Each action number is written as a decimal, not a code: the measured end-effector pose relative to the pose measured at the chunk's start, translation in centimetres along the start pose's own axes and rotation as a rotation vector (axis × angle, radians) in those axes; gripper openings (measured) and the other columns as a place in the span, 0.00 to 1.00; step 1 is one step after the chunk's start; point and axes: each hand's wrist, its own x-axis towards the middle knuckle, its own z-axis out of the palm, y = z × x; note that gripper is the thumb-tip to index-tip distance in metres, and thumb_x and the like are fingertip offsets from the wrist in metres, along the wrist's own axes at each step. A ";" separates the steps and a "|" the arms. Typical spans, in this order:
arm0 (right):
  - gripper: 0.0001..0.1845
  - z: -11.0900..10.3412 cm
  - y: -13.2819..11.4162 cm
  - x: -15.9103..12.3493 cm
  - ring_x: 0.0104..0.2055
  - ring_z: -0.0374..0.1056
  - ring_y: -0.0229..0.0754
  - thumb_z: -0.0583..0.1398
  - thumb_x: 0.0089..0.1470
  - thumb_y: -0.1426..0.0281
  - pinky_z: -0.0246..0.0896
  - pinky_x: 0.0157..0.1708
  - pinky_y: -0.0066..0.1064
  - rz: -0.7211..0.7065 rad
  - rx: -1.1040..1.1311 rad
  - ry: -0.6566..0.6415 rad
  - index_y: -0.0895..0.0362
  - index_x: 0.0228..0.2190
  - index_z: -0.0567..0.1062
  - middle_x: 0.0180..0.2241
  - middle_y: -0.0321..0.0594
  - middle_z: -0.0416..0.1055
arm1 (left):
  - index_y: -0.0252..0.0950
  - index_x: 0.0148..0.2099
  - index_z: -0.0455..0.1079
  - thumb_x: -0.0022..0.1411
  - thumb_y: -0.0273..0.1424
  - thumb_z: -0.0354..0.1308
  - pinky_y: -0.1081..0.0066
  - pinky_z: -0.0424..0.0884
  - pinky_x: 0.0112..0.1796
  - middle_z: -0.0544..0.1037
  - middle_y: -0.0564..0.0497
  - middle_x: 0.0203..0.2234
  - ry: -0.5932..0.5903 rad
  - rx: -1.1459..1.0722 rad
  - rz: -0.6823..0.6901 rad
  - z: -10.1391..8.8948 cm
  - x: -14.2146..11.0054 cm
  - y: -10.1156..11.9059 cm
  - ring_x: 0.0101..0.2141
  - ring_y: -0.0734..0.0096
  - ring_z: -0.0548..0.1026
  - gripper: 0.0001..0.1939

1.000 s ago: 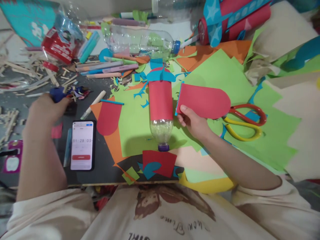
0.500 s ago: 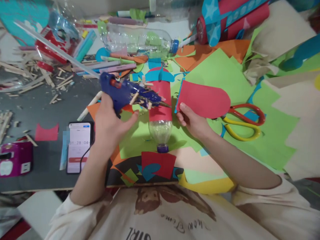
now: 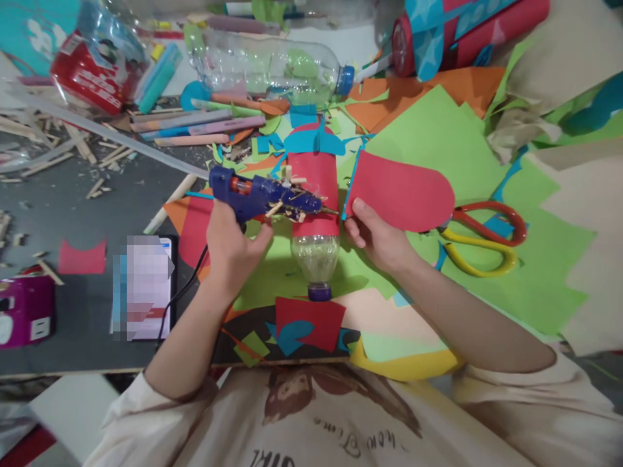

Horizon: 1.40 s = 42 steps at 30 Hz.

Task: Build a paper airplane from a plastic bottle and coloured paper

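Observation:
My left hand [image 3: 233, 240] is closed round the handle of a blue glue gun [image 3: 257, 194], with a long clear glue stick [image 3: 131, 146] poking out of its back. Wood splinters cling to the gun's front. Its tip points right, close to the blue-edged side of a red rounded paper piece [image 3: 403, 191]; whether they touch I cannot tell. My right hand [image 3: 372, 233] pinches that piece at its lower left corner. Between the hands, partly behind the gun, lies a clear bottle [image 3: 315, 256] wrapped in red paper, with a blue paper band and a purple cap.
Scissors [image 3: 487, 240] with red and yellow handles lie at the right on green paper [image 3: 525, 259]. A phone [image 3: 168, 285] is left of my left forearm. Behind lie markers [image 3: 209, 126], another clear bottle [image 3: 272, 65] and a red-and-blue paper-covered model [image 3: 438, 39]. Wood scraps litter the left.
My left hand has picked up the glue gun from the table's left side and brought it rightward over the bottle to the red paper. My right hand has stayed nearly still.

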 end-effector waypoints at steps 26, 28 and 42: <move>0.34 -0.2 0.1 -0.6 0.17 0.48 0.32 0.54 0.57 0.42 0.50 0.23 0.28 -0.002 -0.095 -0.068 0.54 0.14 0.63 0.12 0.28 0.50 | 0.40 0.37 0.59 0.46 0.36 0.60 0.64 0.65 0.32 0.63 0.54 0.26 0.034 0.015 -0.041 -0.4 -0.4 -0.3 0.28 0.65 0.68 0.16; 0.33 -0.2 0.1 -0.7 0.18 0.49 0.32 0.54 0.58 0.43 0.51 0.24 0.27 0.001 -0.090 -0.080 0.54 0.14 0.63 0.12 0.28 0.51 | 0.40 0.38 0.59 0.47 0.36 0.59 0.62 0.66 0.34 0.62 0.54 0.26 0.013 -0.005 -0.043 -0.4 -0.4 -0.3 0.28 0.64 0.68 0.16; 0.34 -0.3 0.2 -0.9 0.19 0.49 0.32 0.54 0.58 0.43 0.51 0.25 0.28 0.036 -0.101 -0.139 0.55 0.14 0.60 0.13 0.28 0.50 | 0.40 0.38 0.62 0.47 0.35 0.57 0.63 0.69 0.33 0.68 0.51 0.28 0.019 0.003 -0.006 -0.7 -0.1 0.0 0.29 0.63 0.70 0.13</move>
